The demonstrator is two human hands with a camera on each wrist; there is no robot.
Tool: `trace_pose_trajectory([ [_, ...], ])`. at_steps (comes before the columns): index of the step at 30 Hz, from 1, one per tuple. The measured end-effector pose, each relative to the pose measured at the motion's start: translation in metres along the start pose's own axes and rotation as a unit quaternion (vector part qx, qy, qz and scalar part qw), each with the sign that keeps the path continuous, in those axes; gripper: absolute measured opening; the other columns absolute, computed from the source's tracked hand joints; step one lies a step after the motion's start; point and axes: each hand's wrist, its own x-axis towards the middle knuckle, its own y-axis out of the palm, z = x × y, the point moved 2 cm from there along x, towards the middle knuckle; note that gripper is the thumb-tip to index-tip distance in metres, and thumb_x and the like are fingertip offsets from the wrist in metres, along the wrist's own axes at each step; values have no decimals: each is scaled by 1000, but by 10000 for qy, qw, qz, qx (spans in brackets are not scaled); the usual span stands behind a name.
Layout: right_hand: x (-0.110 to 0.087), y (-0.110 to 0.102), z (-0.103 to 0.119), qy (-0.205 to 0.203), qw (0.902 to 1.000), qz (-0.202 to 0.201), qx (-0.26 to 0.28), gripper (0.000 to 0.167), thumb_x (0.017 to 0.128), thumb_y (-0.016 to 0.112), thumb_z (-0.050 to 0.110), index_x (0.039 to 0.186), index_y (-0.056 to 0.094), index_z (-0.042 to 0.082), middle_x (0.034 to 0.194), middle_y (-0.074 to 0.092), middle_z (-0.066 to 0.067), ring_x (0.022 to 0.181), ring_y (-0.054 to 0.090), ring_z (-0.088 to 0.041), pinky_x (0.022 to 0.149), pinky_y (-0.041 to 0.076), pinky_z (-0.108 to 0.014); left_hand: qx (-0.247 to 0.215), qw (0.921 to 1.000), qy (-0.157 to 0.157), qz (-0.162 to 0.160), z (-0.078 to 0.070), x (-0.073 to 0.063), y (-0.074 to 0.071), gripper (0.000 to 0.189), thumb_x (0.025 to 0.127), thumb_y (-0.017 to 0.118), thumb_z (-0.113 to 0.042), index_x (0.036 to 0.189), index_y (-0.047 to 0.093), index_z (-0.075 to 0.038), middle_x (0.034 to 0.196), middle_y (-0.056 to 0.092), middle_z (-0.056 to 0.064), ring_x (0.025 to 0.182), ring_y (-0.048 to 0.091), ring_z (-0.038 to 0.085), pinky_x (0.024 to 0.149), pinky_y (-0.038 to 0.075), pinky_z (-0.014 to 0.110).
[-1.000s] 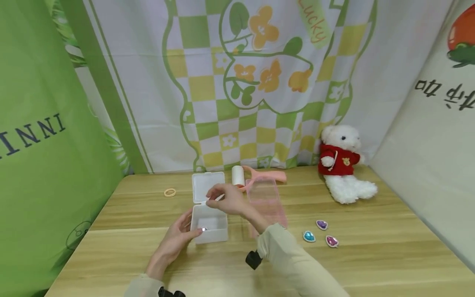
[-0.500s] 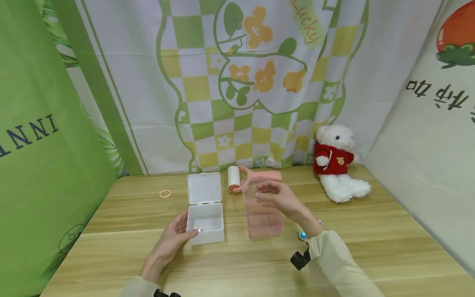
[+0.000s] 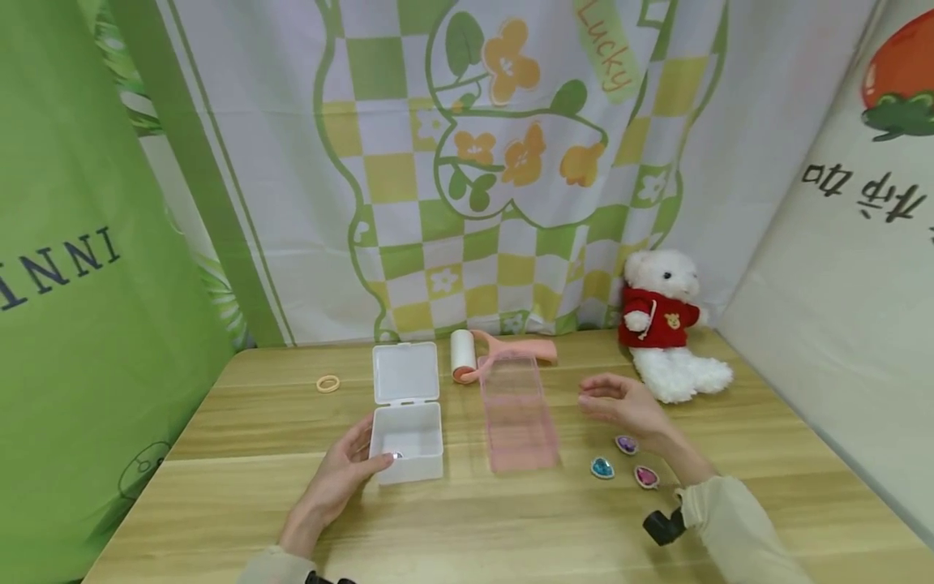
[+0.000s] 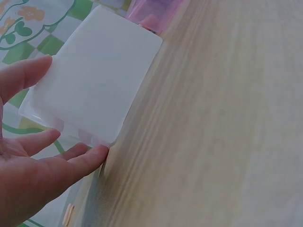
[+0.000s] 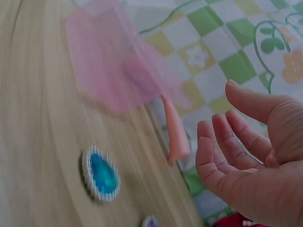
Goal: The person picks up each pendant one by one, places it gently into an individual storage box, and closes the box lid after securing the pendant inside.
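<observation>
My left hand [image 3: 337,470] holds the left front corner of a small white plastic box [image 3: 414,468], thumb at the front wall and fingers along its left side. The box stands upright with its lid [image 3: 405,373] swung back, and a small shiny piece [image 3: 397,456] shows inside near the thumb. To the right, my right hand [image 3: 631,410] hovers above the table with loosely bent fingers and nothing between them. Near it lie a purple gem [image 3: 627,444], a blue gem [image 3: 601,468] and a pink gem [image 3: 646,477]; the right wrist view shows the blue gem's [image 5: 104,176] pale beaded rim.
A translucent pink box [image 3: 521,438], lid laid back, is between the hands. Behind it lies a lint roller [image 3: 463,355] with a pink handle [image 3: 536,350]. A yellowish ring [image 3: 328,384] is at the left, a white plush bear [image 3: 664,320] at the back right.
My right hand has moved from above the white box, across the pink box, to the right side over the gems. The left hand stays at the white box.
</observation>
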Motion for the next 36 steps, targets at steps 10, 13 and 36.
trace_pose_trajectory([
  [10, -18, -46, -28, 181, 9991, -45, -369, 30, 91, 64, 9, 113, 56, -9, 98, 66, 1, 88, 64, -9, 78, 55, -27, -7, 10000, 31, 19, 0, 0, 0, 77, 84, 67, 0, 148, 24, 3, 150, 27, 28, 130, 38, 44, 104, 38, 46],
  [13, -24, -55, -35, 368, 9988, -18, -319, 35, 91, 63, 9, 115, 52, -14, 96, 66, 1, 87, 65, -10, 76, 55, -26, 20, 10000, 29, 2, 0, 0, 0, 78, 84, 67, 0, 148, 24, 3, 150, 27, 28, 130, 38, 44, 104, 38, 46],
  [36, -28, -59, -53, 328, 9655, -220, -2573, 34, 80, 78, 16, 103, 68, -7, 91, 67, -10, 79, 58, -13, 67, 48, -23, -98, 9999, 111, 53, 2, 1, 1, 77, 83, 67, 3, 148, 26, 3, 149, 30, 28, 130, 39, 41, 97, 43, 31],
])
